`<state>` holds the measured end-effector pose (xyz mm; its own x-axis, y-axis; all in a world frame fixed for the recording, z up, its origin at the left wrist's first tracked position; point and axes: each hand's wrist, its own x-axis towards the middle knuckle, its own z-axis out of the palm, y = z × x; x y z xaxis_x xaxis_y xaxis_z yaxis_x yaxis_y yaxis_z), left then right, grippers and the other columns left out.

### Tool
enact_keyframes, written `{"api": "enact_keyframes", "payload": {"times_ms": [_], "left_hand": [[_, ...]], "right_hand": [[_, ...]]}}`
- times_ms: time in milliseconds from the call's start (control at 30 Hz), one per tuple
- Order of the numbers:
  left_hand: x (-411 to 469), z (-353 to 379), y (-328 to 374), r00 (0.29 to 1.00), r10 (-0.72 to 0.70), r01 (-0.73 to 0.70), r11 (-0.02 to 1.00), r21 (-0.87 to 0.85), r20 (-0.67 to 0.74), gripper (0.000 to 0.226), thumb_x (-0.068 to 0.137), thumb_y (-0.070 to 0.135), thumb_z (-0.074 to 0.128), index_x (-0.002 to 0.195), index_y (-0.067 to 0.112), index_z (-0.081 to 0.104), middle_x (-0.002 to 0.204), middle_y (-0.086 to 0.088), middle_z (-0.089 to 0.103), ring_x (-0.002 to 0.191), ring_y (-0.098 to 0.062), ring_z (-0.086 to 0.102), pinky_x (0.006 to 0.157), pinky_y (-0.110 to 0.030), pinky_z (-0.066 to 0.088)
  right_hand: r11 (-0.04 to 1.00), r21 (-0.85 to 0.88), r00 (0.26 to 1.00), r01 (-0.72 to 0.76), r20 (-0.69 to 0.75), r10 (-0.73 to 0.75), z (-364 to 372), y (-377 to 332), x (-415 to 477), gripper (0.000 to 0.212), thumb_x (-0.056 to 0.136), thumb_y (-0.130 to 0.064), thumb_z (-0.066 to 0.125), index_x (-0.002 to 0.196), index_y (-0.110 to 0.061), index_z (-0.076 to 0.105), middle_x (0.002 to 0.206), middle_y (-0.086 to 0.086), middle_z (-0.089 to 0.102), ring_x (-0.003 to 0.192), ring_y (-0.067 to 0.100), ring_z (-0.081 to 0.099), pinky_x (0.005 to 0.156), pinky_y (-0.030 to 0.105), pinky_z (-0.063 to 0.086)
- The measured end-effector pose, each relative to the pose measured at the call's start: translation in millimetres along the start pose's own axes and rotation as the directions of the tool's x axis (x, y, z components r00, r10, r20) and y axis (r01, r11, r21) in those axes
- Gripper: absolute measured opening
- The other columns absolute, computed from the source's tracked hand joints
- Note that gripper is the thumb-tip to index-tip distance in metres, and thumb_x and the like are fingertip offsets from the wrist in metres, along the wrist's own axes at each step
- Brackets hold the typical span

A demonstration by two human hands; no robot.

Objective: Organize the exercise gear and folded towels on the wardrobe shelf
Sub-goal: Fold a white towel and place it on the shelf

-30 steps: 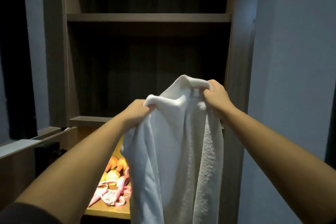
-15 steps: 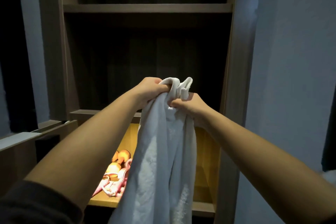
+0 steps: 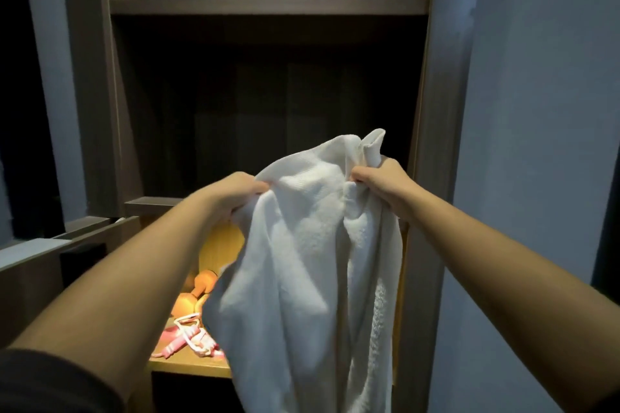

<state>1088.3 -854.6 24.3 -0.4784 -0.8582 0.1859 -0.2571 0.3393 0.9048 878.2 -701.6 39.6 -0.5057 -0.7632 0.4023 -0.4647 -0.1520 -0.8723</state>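
Note:
A white towel (image 3: 312, 271) hangs in front of the wardrobe, held up by its top edge. My left hand (image 3: 236, 193) grips the towel's left side and my right hand (image 3: 382, 179) grips the bunched right corner, the two hands spread apart. Behind and below the towel, a lit wooden shelf (image 3: 188, 367) carries an orange dumbbell-like piece (image 3: 198, 292) and a pink and white skipping rope (image 3: 188, 339). The towel hides the right part of that shelf.
The dark wardrobe has an upper shelf board (image 3: 268, 7) and a deep unlit compartment (image 3: 268, 117) behind the towel. A lower cabinet edge (image 3: 43, 248) juts out at the left. A pale wall (image 3: 536, 144) runs along the right.
My hands, together at the towel's top half a second ago, have moved apart, spreading the towel's upper edge wider. The view has tilted slightly.

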Motion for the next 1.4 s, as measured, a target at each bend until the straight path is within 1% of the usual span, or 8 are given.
{"api": "enact_keyframes", "payload": {"times_ms": [167, 333, 533, 600, 800, 933, 1200, 1400], "left_hand": [[1, 16, 37, 0.996, -0.017, 0.01, 0.997, -0.078, -0.09, 0.017, 0.092, 0.018, 0.054, 0.097, 0.007, 0.066, 0.09, -0.013, 0.068, 0.08, -0.024, 0.068, 0.066, -0.034, 0.056], [-6, 35, 56, 0.995, 0.0, -0.02, 0.977, -0.212, -0.095, 0.017, 0.084, 0.006, 0.054, 0.091, 0.003, 0.069, 0.073, -0.01, 0.063, 0.062, -0.021, 0.062, 0.059, -0.03, 0.05], [-16, 45, 44, 0.951, 0.166, -0.066, 0.934, -0.352, 0.262, 0.021, 0.09, 0.021, 0.065, 0.106, 0.007, 0.068, 0.097, -0.009, 0.07, 0.081, -0.017, 0.07, 0.069, -0.027, 0.056], [-14, 45, 37, 0.91, 0.254, -0.178, 0.953, -0.246, 0.327, 0.023, 0.087, 0.029, 0.071, 0.108, 0.019, 0.07, 0.105, -0.001, 0.074, 0.094, -0.014, 0.072, 0.075, -0.025, 0.058], [-16, 36, 10, 0.942, 0.219, -0.295, 0.901, 0.319, 0.253, 0.012, 0.082, 0.035, 0.075, 0.088, 0.025, 0.071, 0.086, 0.004, 0.068, 0.077, -0.013, 0.068, 0.059, -0.014, 0.052], [-14, 36, 27, 0.916, 0.401, -0.389, 0.892, 0.232, -0.007, 0.011, 0.091, 0.036, 0.063, 0.086, 0.026, 0.065, 0.086, 0.003, 0.065, 0.08, -0.011, 0.063, 0.059, -0.02, 0.049], [-12, 65, 53, 0.878, 0.477, -0.476, 0.879, 0.03, -0.03, 0.009, 0.094, 0.027, 0.062, 0.088, 0.025, 0.07, 0.081, 0.008, 0.068, 0.074, -0.004, 0.065, 0.06, -0.017, 0.054], [-18, 66, 50, 0.866, 0.497, -0.492, 0.866, -0.091, 0.054, 0.005, 0.088, 0.026, 0.07, 0.088, 0.023, 0.074, 0.083, 0.006, 0.071, 0.08, -0.008, 0.067, 0.071, -0.024, 0.058]], "right_hand": [[1.0, -0.005, 0.972, -0.008, 0.234, 0.009, 14, 1, -9, 0.038, 0.08, -0.024, 0.074, 0.115, -0.015, 0.061, 0.108, 0.013, 0.068, 0.097, 0.028, 0.069, 0.088, 0.044, 0.058], [0.997, 0.069, 0.955, -0.035, 0.295, 0.014, 33, 2, -16, 0.061, 0.059, -0.061, 0.082, 0.105, -0.025, 0.066, 0.085, -0.005, 0.075, 0.081, 0.015, 0.074, 0.064, 0.028, 0.06], [0.99, 0.038, 0.99, -0.136, 0.051, 0.134, 44, 20, -15, 0.033, 0.073, -0.036, 0.079, 0.096, -0.019, 0.062, 0.092, 0.004, 0.068, 0.081, 0.019, 0.068, 0.057, 0.023, 0.05], [0.982, 0.109, 0.987, -0.157, -0.004, 0.158, 42, 26, -14, 0.028, 0.075, -0.03, 0.075, 0.096, -0.017, 0.061, 0.094, 0.006, 0.068, 0.082, 0.019, 0.067, 0.06, 0.026, 0.052], [0.972, 0.155, 0.983, -0.174, -0.03, 0.181, 32, 20, -11, 0.046, 0.077, -0.031, 0.075, 0.116, -0.012, 0.058, 0.103, 0.007, 0.065, 0.093, 0.021, 0.065, 0.083, 0.037, 0.056], [0.985, 0.13, 0.986, -0.11, 0.136, 0.092, 22, 13, -16, 0.036, 0.083, -0.027, 0.072, 0.114, -0.009, 0.064, 0.096, 0.006, 0.068, 0.084, 0.016, 0.067, 0.06, 0.022, 0.053], [0.998, 0.069, 0.918, 0.016, 0.395, -0.042, 22, 15, -20, 0.072, 0.067, -0.061, 0.076, 0.127, -0.032, 0.05, 0.115, 0.001, 0.064, 0.106, 0.018, 0.064, 0.089, 0.032, 0.055], [0.997, 0.077, 0.996, 0.014, 0.086, -0.021, 30, 27, -20, 0.036, 0.071, -0.029, 0.08, 0.102, -0.016, 0.069, 0.093, 0.007, 0.071, 0.088, 0.022, 0.07, 0.068, 0.028, 0.057]]}}
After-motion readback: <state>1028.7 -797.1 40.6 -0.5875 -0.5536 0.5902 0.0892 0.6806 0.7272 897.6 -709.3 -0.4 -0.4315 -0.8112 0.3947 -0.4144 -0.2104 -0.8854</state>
